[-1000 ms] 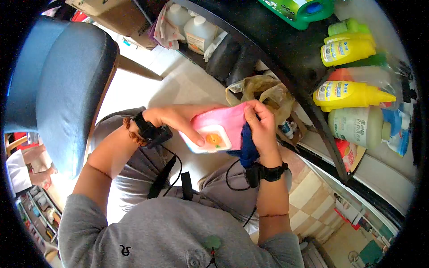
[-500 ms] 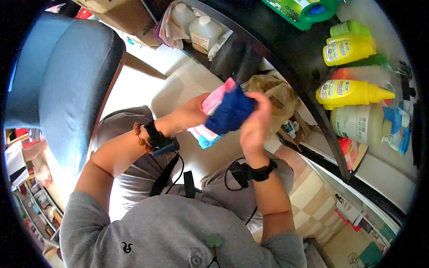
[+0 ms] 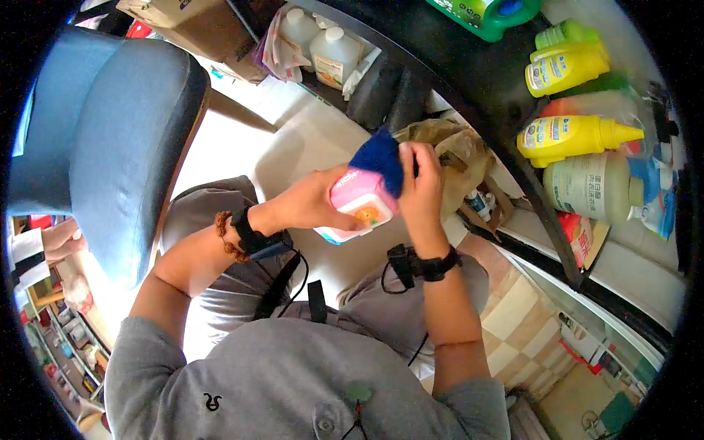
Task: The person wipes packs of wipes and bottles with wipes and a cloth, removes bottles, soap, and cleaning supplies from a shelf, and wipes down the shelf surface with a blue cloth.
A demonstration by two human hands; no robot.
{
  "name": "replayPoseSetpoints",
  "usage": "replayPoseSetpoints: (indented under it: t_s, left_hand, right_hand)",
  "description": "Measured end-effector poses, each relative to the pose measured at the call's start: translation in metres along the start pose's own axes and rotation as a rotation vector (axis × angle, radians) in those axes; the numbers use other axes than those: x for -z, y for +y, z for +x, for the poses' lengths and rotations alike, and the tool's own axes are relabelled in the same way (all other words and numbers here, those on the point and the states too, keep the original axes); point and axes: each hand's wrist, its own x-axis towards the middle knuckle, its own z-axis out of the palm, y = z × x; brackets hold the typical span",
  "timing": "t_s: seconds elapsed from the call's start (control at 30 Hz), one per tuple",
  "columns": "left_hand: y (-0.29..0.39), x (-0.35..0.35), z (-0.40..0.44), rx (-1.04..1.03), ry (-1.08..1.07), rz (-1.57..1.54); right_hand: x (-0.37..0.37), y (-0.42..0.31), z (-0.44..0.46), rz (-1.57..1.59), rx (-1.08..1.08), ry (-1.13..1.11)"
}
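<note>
In my left hand (image 3: 312, 199) is a pink-and-white pack (image 3: 359, 209) with an orange picture on its front and a blue lower edge. The fingers wrap around its left side, thumb across the front. A dark blue cloth (image 3: 380, 163) lies over the pack's top and right end. My right hand (image 3: 420, 176) grips this cloth at its right edge, pressing it against the pack. Both hands are held over my lap, in front of the shelf. Whatever kind of pack it is, the cloth and fingers hide part of it.
A black-edged shelf (image 3: 513, 139) curves along the right, bearing yellow bottles (image 3: 561, 136), a pale detergent bottle (image 3: 587, 187) and a green jug (image 3: 493, 15). White jugs (image 3: 336, 57) stand below it. A blue chair (image 3: 139, 139) is at left, with another person's hand (image 3: 62, 236) beyond.
The cloth has shifted from covering the pack's front to its top and right end, uncovering the orange picture. My right hand has turned and moved slightly along with it.
</note>
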Motion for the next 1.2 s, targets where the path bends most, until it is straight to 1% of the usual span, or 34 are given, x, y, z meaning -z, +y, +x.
replayPoseSetpoints:
  t_s: [0.03, 0.07, 0.1, 0.13, 0.17, 0.2, 0.23, 0.3, 0.37, 0.4, 0.43, 0.47, 0.5, 0.53, 0.57, 0.6, 0.63, 0.67, 0.7, 0.8, 0.9, 0.93, 0.97, 1.03, 1.1, 1.13, 1.17, 1.2]
  left_hand:
    - [0.001, 0.0, -0.001, -0.037, 0.021, -0.008]
    - [0.002, 0.0, -0.002, -0.076, 0.04, -0.015]
    - [0.004, 0.001, -0.002, -0.119, 0.062, -0.023]
    - [0.01, 0.001, 0.0, -0.097, 0.071, -0.258]
    - [0.014, 0.006, 0.001, -0.06, 0.088, -0.264]
    - [0.016, 0.012, 0.002, -0.023, 0.114, -0.275]
    - [0.016, 0.017, 0.004, 0.012, 0.145, -0.287]
    - [0.009, 0.017, 0.006, 0.042, 0.168, -0.323]
    - [0.003, 0.012, 0.013, 0.083, 0.173, -0.355]
    - [-0.008, 0.006, 0.016, -0.085, 0.167, -0.427]
    - [-0.016, -0.003, 0.015, -0.222, 0.234, -0.505]
    - [-0.024, -0.005, 0.013, -0.142, 0.218, -0.468]
    - [-0.016, -0.005, 0.011, -0.07, 0.207, -0.431]
    - [-0.008, -0.004, 0.011, -0.082, 0.185, -0.378]
    - [-0.017, -0.008, 0.014, -0.106, 0.209, -0.352]
    - [-0.007, -0.006, 0.01, -0.069, 0.189, -0.331]
    - [0.003, -0.004, 0.007, -0.032, 0.169, -0.309]
    - [0.005, -0.004, 0.006, -0.047, 0.175, -0.349]
    - [0.006, -0.004, 0.006, -0.062, 0.179, -0.388]
    - [0.013, 0.004, 0.013, -0.058, 0.194, -0.514]
    - [0.012, 0.007, 0.018, -0.005, 0.205, -0.602]
    - [0.017, 0.004, 0.016, 0.032, 0.211, -0.656]
    - [0.02, 0.001, 0.016, 0.066, 0.215, -0.706]
    - [0.006, 0.002, 0.022, 0.05, 0.248, -0.804]
    - [-0.002, 0.008, 0.026, -0.002, 0.31, -0.962]
    - [-0.004, 0.018, 0.026, 0.001, 0.338, -0.969]
    - [-0.009, 0.025, 0.027, -0.082, 0.362, -0.986]
    - [-0.008, 0.035, 0.025, -0.072, 0.372, -0.984]
  right_hand:
    - [0.007, 0.008, 0.003, 0.004, -0.151, -0.122]
    - [0.008, 0.035, -0.001, 0.038, -0.196, -0.134]
    - [0.009, 0.041, 0.001, 0.07, -0.236, -0.146]
    - [0.013, 0.045, 0.001, 0.335, -0.443, -0.06]
    - [0.017, 0.047, 0.001, 0.602, -0.645, 0.022]
    - [0.023, 0.036, 0.002, 0.741, -0.642, 0.15]
    - [0.03, 0.022, 0.005, 0.825, -0.555, 0.184]
    - [0.027, 0.004, 0.0, 0.583, -0.324, 0.225]
    - [0.022, -0.023, -0.01, -0.006, 0.209, 0.069]
    - [0.008, -0.034, -0.016, -0.037, 0.209, 0.001]
    - [-0.001, -0.041, -0.019, -0.142, 0.239, 0.049]
    - [-0.002, -0.039, -0.02, -0.131, 0.166, 0.061]
    - [-0.003, -0.034, -0.016, -0.119, 0.102, 0.07]
    - [-0.005, -0.025, -0.011, -0.075, 0.055, 0.107]
    - [-0.007, -0.017, -0.006, -0.031, 0.005, 0.141]
    - [-0.004, -0.012, -0.001, -0.013, -0.079, 0.128]
    - [-0.002, 0.009, 0.001, 0.054, -0.168, 0.051]
    - [-0.001, 0.026, 0.0, 0.235, -0.307, 0.052]
    - [0.003, 0.025, 0.003, 0.416, -0.444, 0.056]
    - [0.011, 0.007, 0.006, 0.84, -0.639, 0.338]
    - [-0.002, 0.003, 0.002, 0.543, -0.349, 0.258]
    - [-0.004, -0.007, -0.002, 0.304, -0.198, 0.119]
    - [-0.012, -0.016, -0.006, 0.319, -0.133, 0.142]
    - [-0.017, -0.022, -0.014, 0.122, 0.033, 0.141]
    - [-0.021, -0.033, -0.025, 0.153, 0.026, 0.056]
    - [-0.025, -0.037, -0.03, 0.173, 0.022, 0.01]
    - [-0.025, -0.042, -0.032, 0.182, 0.093, -0.009]
    - [-0.022, -0.045, -0.036, 0.185, 0.103, -0.13]
